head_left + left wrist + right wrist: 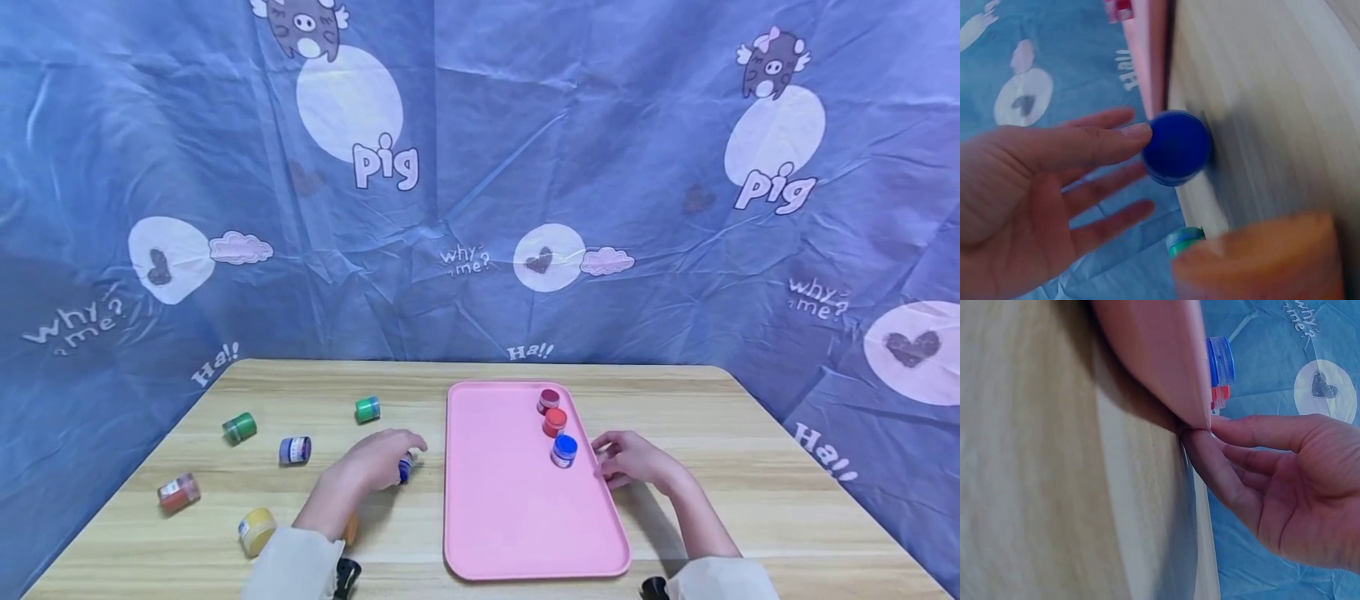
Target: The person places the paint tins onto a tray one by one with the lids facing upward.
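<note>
Tray (510,517) in the middle of my head view, and three jars are already up on it: dark red jar (548,402) at twelve from its centre, red jar (555,422) towards one, standing blue jar (564,452) between one and two. That's the smaller share, I'd judge, because seven are off it on the counter (408,546). Here's the live one: loose blue jar (1176,148), just off the tray's nine o'clock side, right at my left hand (377,458). Thumb at the lid's edge, other fingers spread; whether that's a real grip, I can't tell. Over at the tray's three o'clock edge my right hand (633,460) pinches it, thumb above, finger below.

Round the dial from the left hand now: near green jar (367,409) at twelve, far green jar (239,427) just past nine, purple jar (295,450) at nine, outlying red jar (179,493) a shade under, yellow jar (257,532) at eight, orange jar (1266,262) near seven. That last one is partly hidden behind my left forearm (330,504), close enough to bother it, I reckon. The tray's raised edge stands between loose blue jar and tray floor. Beyond the counter, at twelve, hangs the printed cloth (487,150).
</note>
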Action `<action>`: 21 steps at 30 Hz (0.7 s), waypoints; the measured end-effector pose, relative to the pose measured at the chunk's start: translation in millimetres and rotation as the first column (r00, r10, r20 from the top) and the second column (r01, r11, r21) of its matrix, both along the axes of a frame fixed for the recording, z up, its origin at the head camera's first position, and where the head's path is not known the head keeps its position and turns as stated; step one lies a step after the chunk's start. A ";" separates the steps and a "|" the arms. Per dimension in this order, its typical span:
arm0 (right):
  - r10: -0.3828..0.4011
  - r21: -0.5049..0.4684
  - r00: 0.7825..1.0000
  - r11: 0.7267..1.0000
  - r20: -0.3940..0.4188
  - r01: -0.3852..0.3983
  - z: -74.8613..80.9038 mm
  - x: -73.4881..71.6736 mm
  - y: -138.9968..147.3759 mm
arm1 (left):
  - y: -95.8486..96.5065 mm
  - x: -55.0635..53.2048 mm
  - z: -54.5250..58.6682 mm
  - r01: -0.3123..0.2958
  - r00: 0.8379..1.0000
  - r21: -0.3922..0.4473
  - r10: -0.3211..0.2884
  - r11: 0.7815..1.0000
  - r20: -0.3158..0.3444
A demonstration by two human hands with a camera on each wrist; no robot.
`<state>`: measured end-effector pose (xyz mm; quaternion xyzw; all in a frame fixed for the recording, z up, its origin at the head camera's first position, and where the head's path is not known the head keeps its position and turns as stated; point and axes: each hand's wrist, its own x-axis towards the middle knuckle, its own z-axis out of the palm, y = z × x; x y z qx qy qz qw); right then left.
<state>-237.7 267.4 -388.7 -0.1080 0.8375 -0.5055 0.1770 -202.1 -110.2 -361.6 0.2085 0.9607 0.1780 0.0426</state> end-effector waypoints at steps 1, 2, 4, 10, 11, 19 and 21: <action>0.000 0.000 1.000 1.000 0.001 0.000 0.1 -0.4 -0.2 | -0.4 -0.9 0.4 0.022 1.000 -0.017 -0.022 1.000 0.003; -0.001 -0.001 1.000 1.000 0.002 0.001 0.0 -0.8 -0.2 | -0.6 -1.7 0.7 0.038 0.999 -0.038 -0.037 0.999 0.004; -0.001 0.000 1.000 1.000 0.005 0.001 -0.5 -1.4 0.3 | -0.5 -2.4 1.7 0.050 0.999 -0.076 -0.049 0.996 0.011; -0.004 -0.006 1.000 1.000 0.012 0.004 -3.9 -1.6 3.6 | 1.9 -1.1 6.4 0.017 0.999 -0.123 -0.011 0.992 0.047; -0.002 -0.010 1.000 1.000 0.012 0.002 -4.0 -1.7 3.9 | 2.0 -0.7 7.6 0.006 0.999 -0.122 0.000 0.992 0.054; -0.002 -0.014 1.000 1.000 0.005 0.002 -1.9 -0.9 2.5 | 2.2 -0.2 12.6 -0.054 0.996 -0.157 0.064 0.986 0.061; -0.006 -0.013 1.000 1.000 0.005 0.006 -2.0 -0.7 1.8 | 2.2 -0.9 11.5 -0.059 0.996 -0.183 0.069 0.981 0.048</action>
